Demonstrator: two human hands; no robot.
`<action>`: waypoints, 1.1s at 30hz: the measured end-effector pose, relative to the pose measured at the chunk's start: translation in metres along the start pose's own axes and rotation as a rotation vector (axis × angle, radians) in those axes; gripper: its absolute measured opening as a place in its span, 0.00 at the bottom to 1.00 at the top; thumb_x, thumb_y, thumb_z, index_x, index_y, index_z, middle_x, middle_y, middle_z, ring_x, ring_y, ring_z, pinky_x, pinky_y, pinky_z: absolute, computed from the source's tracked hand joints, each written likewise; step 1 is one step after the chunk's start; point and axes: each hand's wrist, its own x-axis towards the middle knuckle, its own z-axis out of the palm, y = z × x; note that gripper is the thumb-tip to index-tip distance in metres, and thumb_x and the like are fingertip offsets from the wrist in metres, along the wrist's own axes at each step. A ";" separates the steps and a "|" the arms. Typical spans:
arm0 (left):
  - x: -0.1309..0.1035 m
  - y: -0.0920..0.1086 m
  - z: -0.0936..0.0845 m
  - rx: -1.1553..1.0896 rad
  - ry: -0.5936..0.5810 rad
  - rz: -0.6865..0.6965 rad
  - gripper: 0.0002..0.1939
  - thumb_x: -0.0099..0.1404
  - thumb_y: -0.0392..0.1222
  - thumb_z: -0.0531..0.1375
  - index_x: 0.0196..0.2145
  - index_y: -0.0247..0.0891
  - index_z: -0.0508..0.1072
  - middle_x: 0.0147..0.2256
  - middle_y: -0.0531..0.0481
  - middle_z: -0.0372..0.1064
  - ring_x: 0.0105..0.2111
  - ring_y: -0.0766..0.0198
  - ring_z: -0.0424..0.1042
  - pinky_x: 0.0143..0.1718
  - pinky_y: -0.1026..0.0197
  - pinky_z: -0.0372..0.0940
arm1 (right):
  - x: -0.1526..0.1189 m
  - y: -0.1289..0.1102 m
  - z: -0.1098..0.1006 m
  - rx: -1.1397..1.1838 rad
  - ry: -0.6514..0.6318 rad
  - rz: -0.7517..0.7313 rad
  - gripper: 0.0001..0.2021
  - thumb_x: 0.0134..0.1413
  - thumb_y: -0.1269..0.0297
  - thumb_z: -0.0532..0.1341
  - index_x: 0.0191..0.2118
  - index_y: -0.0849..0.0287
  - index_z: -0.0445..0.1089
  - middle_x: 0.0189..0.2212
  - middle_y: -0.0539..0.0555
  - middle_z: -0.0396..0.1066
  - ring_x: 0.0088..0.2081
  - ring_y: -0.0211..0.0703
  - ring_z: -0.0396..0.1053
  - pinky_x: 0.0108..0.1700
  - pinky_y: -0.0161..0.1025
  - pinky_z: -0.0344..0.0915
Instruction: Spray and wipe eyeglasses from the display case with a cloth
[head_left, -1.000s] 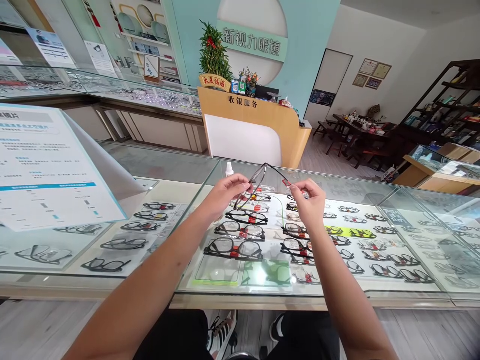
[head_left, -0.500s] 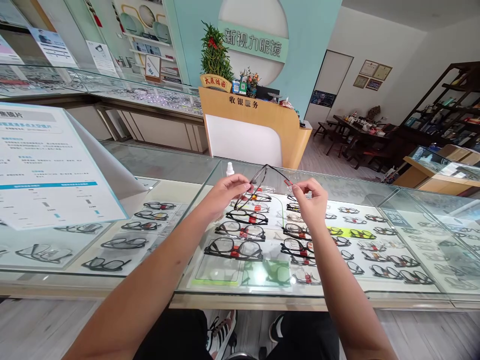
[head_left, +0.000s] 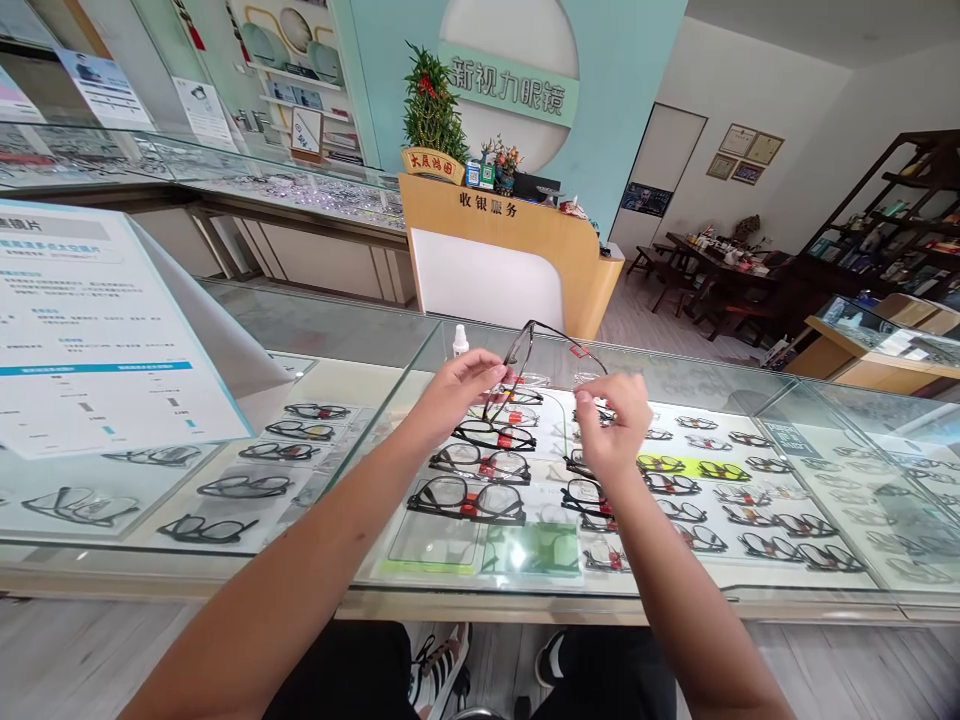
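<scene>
My left hand (head_left: 466,392) pinches a pair of thin dark-framed eyeglasses (head_left: 519,345) by the rim, above the glass display case. One temple reaches right, towards my right hand (head_left: 616,418), and its tip passes behind the curled fingers. The thumb and fingers of that hand are pressed together; whatever they hold is hidden. A small red tag (head_left: 579,351) shows just under the temple. Below lie rows of eyeglasses (head_left: 469,498) with red labels inside the case. Just beyond my left hand is a small white bottle (head_left: 460,340).
A printed sign (head_left: 112,330) stands on the counter at left. The case's glass top (head_left: 525,582) stretches under both forearms. A wooden cash desk (head_left: 517,225) with a potted plant (head_left: 435,105) stands beyond. At far right is another display counter (head_left: 870,345).
The eyeglasses have turned slightly and moved a little up and right. My right hand has shifted down from the temple and curled further, and more of the temple shows above it.
</scene>
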 end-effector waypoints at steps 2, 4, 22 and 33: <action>-0.002 -0.003 0.003 -0.012 -0.015 0.003 0.25 0.57 0.64 0.77 0.38 0.43 0.78 0.43 0.47 0.80 0.46 0.54 0.78 0.46 0.54 0.76 | -0.005 -0.004 0.010 0.055 -0.089 0.054 0.10 0.68 0.59 0.61 0.33 0.51 0.74 0.28 0.51 0.73 0.34 0.49 0.70 0.45 0.50 0.62; -0.004 -0.006 0.006 -0.010 -0.038 0.008 0.24 0.59 0.63 0.76 0.39 0.44 0.78 0.43 0.48 0.79 0.46 0.54 0.78 0.48 0.53 0.76 | -0.009 -0.004 0.018 0.151 -0.147 0.151 0.09 0.67 0.60 0.62 0.33 0.52 0.74 0.28 0.50 0.70 0.35 0.48 0.69 0.44 0.48 0.63; -0.011 -0.015 0.021 0.049 -0.108 0.018 0.23 0.58 0.61 0.77 0.38 0.43 0.78 0.40 0.51 0.76 0.37 0.61 0.74 0.49 0.51 0.77 | -0.013 0.014 0.035 0.423 -0.143 0.580 0.11 0.59 0.54 0.69 0.31 0.54 0.76 0.29 0.49 0.76 0.34 0.44 0.69 0.42 0.43 0.63; -0.004 -0.024 0.016 -0.084 0.027 0.046 0.23 0.57 0.60 0.79 0.38 0.42 0.78 0.44 0.48 0.79 0.49 0.57 0.77 0.55 0.50 0.77 | -0.008 0.023 0.036 0.541 -0.097 0.741 0.11 0.52 0.55 0.68 0.26 0.53 0.70 0.26 0.48 0.69 0.34 0.43 0.66 0.40 0.41 0.64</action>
